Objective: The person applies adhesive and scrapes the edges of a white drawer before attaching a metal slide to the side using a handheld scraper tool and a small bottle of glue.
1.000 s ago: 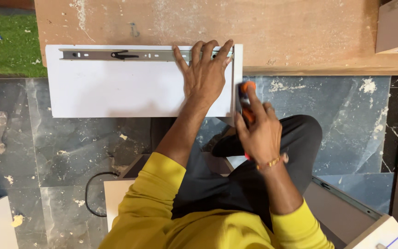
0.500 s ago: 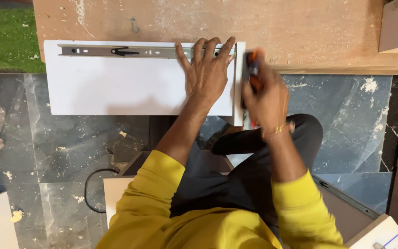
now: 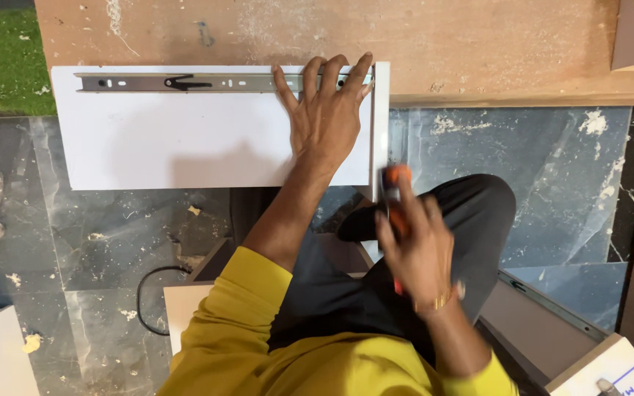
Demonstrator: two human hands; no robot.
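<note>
On the wooden table (image 3: 478, 44), a white panel (image 3: 185, 139) lies flat with its near part overhanging the marble floor (image 3: 537, 169), and a grey metal drawer slide (image 3: 185, 82) rests along its far edge. The left hand (image 3: 324, 117) presses down flat on the panel, fingers spread, fingertips touching the right end of the slide; its grip is fully open and holds nothing. The right hand (image 3: 420, 246) is closed around an orange-handled tool (image 3: 394, 198), blurred, just beside the panel's right corner, near a white edge strip (image 3: 381, 125) standing against that end. The slide appears lined up and held in place, but whether any screw is in cannot be told. Fastening looks largely left to do.
</note>
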